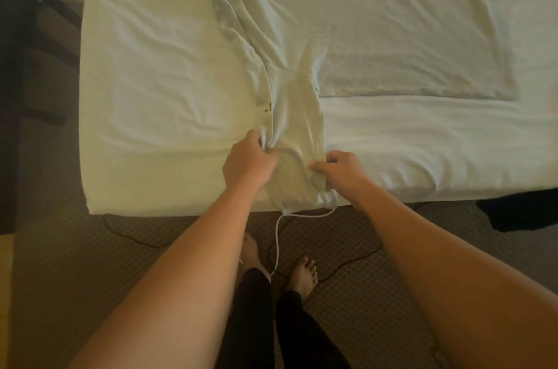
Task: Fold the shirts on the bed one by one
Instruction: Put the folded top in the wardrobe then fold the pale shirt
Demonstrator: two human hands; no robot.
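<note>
Both grip shirt [297, 124] | left hand [247, 162] | right hand [339, 169] | bed [157, 81]

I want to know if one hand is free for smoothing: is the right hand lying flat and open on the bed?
No, the right hand has its fingers curled into the white shirt, as does the left hand.

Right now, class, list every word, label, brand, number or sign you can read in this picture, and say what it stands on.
None can be read.
Small dark marks on the white shirt, just beyond the left hand: too small and blurred to read.
Bed, right hand, carpet: no text visible.
</note>
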